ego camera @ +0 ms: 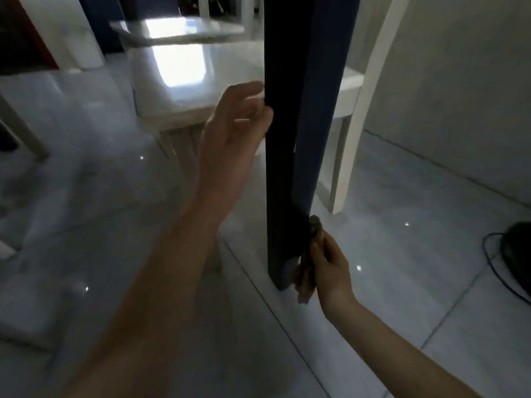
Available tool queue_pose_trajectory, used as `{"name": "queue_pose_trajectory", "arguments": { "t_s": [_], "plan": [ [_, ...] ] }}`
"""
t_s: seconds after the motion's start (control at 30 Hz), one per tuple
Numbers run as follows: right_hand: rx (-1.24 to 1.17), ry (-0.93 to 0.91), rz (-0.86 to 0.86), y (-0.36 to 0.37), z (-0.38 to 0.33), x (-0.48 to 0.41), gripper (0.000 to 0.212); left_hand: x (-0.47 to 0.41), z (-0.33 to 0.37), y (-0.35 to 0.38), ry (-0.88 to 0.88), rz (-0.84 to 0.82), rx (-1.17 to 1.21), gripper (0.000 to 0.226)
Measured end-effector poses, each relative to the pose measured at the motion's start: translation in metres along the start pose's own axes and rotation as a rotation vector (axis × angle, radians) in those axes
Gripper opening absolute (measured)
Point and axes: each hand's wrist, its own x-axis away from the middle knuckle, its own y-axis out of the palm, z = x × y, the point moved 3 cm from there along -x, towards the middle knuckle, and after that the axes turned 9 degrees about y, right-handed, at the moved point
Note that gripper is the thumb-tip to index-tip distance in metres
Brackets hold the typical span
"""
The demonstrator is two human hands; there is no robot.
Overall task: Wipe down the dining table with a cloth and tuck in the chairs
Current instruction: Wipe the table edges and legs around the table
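Left hand (238, 116) curls round the rigid table leg (287, 145) at 12 o'clock; right hand (324, 268), at 5 o'clock, pinches the bunched, seemingly soft cloth (313, 225) against it.

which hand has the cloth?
The right hand: low on the dark table leg, it grips the cloth against it. The left hand is higher up the leg and carries no cloth.

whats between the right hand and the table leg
A bunched dark cloth: the right hand grips it against the lower end of the dark table leg. The head view shows this.
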Motion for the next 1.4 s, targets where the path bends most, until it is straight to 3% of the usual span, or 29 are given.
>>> {"name": "queue_pose_trajectory", "arguments": {
  "t_s": [0.1, 0.2, 0.3, 0.43, 0.6, 0.8, 1.0, 1.2, 1.3, 1.4],
  "plan": [
    [-0.041, 0.054, 0.08, -0.007, 0.005, 0.042, 0.021, 0.059, -0.035, -0.012, -0.226, 0.028, -0.127, 0.01],
    [0.006, 0.183, 0.07, -0.019, 0.017, 0.096, 0.015, 0.147, -0.056, -0.031, -0.58, -0.132, -0.187, 0.011],
    [0.002, 0.385, 0.069, -0.033, 0.016, 0.162, 0.018, 0.243, -0.033, -0.069, -0.917, -0.242, -0.281, 0.009],
    [0.078, 0.518, 0.17, -0.063, -0.049, 0.266, 0.011, 0.295, 0.088, -0.111, -1.185, -0.299, -0.292, 0.022],
    [0.131, 0.614, 0.292, -0.094, -0.216, 0.392, 0.021, 0.228, 0.296, -0.149, -1.331, -0.262, -0.274, 0.012],
    [0.128, 0.45, 0.223, -0.093, -0.459, 0.5, 0.009, 0.071, 0.507, -0.167, -1.175, -0.32, -0.25, 0.011],
    [0.258, 0.256, -0.023, -0.081, -0.571, 0.556, 0.007, 0.013, 0.662, -0.204, -1.02, -0.048, -0.277, 0.031],
    [0.436, 0.323, -0.229, -0.076, -0.571, 0.576, 0.004, 0.136, 0.738, -0.242, -1.141, 0.439, -0.408, 0.013],
    [0.54, 0.34, -0.397, -0.06, -0.565, 0.588, 0.018, 0.211, 0.77, -0.24, -1.234, 0.76, -0.41, 0.018],
    [0.642, 0.342, -0.549, -0.034, -0.571, 0.609, 0.01, 0.27, 0.802, -0.228, -1.289, 1.04, -0.361, 0.021]
  ]
}}
